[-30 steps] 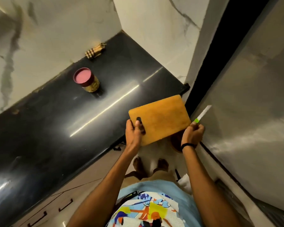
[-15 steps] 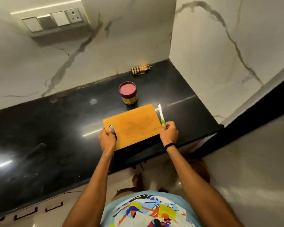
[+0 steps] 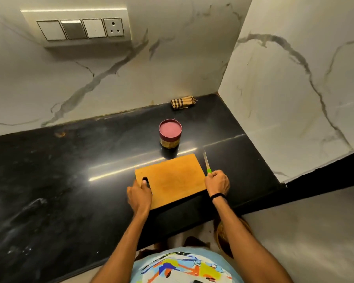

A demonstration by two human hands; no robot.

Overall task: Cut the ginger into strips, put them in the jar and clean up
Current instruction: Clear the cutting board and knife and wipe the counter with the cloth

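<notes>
A bare wooden cutting board (image 3: 172, 178) lies on the black counter (image 3: 70, 170) near its front edge. My left hand (image 3: 139, 196) grips the board's left end, with a finger through its handle hole. My right hand (image 3: 217, 182) holds a knife (image 3: 206, 163) by its green handle at the board's right edge, the blade pointing away from me. Just behind the board stands a jar (image 3: 170, 134) with a pink-red lid on. No ginger shows anywhere.
A folded checked cloth (image 3: 183, 102) lies in the back corner against the marble wall. A switch panel with a socket (image 3: 80, 28) is on the wall above. The counter ends at the right wall. A brown round object (image 3: 223, 233) sits on the floor below.
The view swung from the floor gap to the counter. Board and knife came from mid-air over the gap down onto the counter in front of the jar; both hands keep their hold.
</notes>
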